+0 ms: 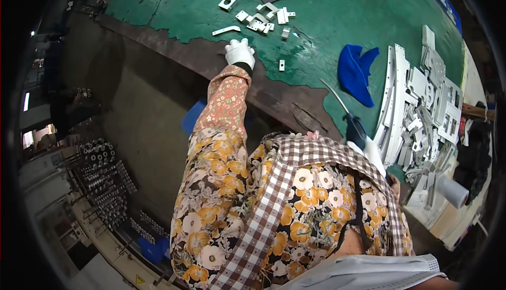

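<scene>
Left hand [240,52], gloved in white, is at the worn near margin of the green bench [184,8]. Its fingers are curled; whether they close on anything cannot be told, since the back of the glove covers the palm. A bent strip [226,30] lies just beyond the fingertips, with the small brackets [258,25] grouped beside it, presumably to keep them within easy reach of that hand.

Right hand [373,155], also gloved, is clamped on the handle of the hand tool [354,124]. That grip appears chosen to leave the slim shaft free; the shaft points away from the body, over the bench edge.

One small block [282,65] lies apart, between the hands. The blue cloth [352,71] lies near the tool's tip. Metal plates [450,109] are heaped at the right, probably to leave working room in front.
</scene>
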A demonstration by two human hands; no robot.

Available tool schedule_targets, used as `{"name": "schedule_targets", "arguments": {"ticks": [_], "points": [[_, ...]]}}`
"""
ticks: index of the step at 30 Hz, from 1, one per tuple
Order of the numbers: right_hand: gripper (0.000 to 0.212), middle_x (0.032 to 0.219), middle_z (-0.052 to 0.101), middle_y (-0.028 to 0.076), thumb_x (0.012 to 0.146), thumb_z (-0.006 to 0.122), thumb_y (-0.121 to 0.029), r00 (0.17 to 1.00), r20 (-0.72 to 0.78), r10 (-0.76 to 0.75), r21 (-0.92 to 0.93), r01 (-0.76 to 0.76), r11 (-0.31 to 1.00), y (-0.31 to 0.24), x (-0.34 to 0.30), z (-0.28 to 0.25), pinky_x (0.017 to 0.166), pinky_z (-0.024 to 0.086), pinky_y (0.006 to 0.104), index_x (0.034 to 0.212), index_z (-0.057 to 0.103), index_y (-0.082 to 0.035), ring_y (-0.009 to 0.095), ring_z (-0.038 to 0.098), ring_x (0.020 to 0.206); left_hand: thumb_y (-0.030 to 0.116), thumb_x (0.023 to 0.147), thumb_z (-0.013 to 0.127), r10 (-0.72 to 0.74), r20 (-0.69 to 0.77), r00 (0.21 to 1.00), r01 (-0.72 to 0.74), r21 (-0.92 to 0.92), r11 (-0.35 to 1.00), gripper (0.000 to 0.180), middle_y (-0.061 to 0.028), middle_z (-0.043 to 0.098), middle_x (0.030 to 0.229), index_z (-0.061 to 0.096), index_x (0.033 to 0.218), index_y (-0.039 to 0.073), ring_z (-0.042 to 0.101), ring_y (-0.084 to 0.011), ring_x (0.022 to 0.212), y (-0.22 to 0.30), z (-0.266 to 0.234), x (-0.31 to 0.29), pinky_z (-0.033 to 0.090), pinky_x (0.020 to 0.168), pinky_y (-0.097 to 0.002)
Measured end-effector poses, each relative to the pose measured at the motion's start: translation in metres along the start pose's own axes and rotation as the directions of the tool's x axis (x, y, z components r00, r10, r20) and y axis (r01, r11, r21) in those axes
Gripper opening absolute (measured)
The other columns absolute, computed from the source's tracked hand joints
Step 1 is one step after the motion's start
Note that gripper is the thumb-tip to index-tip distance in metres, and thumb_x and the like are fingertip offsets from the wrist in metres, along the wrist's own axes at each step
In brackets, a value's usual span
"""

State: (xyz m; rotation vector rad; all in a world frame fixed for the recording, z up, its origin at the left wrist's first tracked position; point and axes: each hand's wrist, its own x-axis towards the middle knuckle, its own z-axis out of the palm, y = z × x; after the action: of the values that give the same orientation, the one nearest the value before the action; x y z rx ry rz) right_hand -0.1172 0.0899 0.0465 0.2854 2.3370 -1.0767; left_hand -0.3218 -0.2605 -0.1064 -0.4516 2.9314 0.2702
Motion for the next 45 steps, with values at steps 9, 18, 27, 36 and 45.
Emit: {"name": "schedule_targets", "arguments": {"ticks": [9, 18, 27, 36, 45], "points": [[0.042, 0.090, 0.060, 0.019, 0.086, 0.063, -0.031, 0.893, 0.126, -0.433, 0.037, 0.432, 0.901, -0.066, 0.044, 0.066, 0.077, 0.045, 0.0340, 0.113, 0.052, 0.000, 0.027, 0.058, 0.081, 0.017, 0.080, 0.064, 0.179, 0.169, 0.969, 0.136, -0.973, 0.184, 0.044, -0.0096, 0.060, 0.094, 0.054, 0.122, 0.008, 0.059, -0.0224, 0.085, -0.055, 0.006, 0.013, 0.050, 0.074, -0.0390], [0.034, 0.070, 0.061, 0.022, 0.082, 0.064, -0.034, 0.810, 0.365, -0.459, -0.313, 0.571, 0.759, -0.142, 0.059, 0.116, 0.063, 0.047, 0.0446, 0.096, 0.058, -0.004, 0.039, 0.061, 0.071, 0.041, 0.095, 0.044, 0.263, 0.174, 0.949, 0.311, -0.391, -0.866, 0.040, -0.0195, 0.064, 0.089, 0.062, 0.095, 0.005, 0.054, -0.0216, 0.058, -0.159, 0.021, -0.102, 0.045, 0.050, -0.0290], [0.034, 0.073, 0.063, 0.020, 0.082, 0.063, -0.034, 0.724, 0.508, -0.468, -0.456, 0.686, 0.567, -0.188, 0.075, 0.188, 0.065, 0.049, 0.0448, 0.092, 0.058, -0.002, 0.037, 0.063, 0.071, 0.038, 0.095, 0.043, 0.178, 0.199, 0.964, 0.244, -0.384, -0.890, 0.038, -0.0170, 0.063, 0.088, 0.062, 0.102, 0.005, 0.056, -0.0181, 0.059, -0.204, 0.020, -0.156, 0.041, 0.048, -0.0266], [0.033, 0.074, 0.063, 0.021, 0.083, 0.062, -0.034, 0.678, 0.548, -0.489, -0.486, 0.735, 0.473, -0.188, 0.077, 0.190, 0.065, 0.049, 0.0455, 0.095, 0.058, -0.004, 0.038, 0.062, 0.071, 0.038, 0.094, 0.042, 0.074, 0.178, 0.981, 0.139, -0.384, -0.913, 0.039, -0.0152, 0.063, 0.084, 0.063, 0.100, 0.005, 0.053, -0.0185, 0.060, -0.188, 0.029, -0.172, 0.040, 0.050, -0.0279], [0.032, 0.076, 0.064, 0.018, 0.083, 0.060, -0.033, 0.635, 0.646, -0.423, -0.486, 0.770, 0.413, -0.189, 0.067, 0.185, 0.067, 0.050, 0.0446, 0.088, 0.059, -0.001, 0.036, 0.063, 0.074, 0.038, 0.091, 0.040, -0.126, 0.294, 0.947, -0.023, -0.331, -0.944, 0.039, -0.0130, 0.057, 0.074, 0.061, 0.087, 0.005, 0.049, -0.0186, 0.055, -0.189, 0.040, -0.174, 0.042, 0.050, -0.0288]]}}
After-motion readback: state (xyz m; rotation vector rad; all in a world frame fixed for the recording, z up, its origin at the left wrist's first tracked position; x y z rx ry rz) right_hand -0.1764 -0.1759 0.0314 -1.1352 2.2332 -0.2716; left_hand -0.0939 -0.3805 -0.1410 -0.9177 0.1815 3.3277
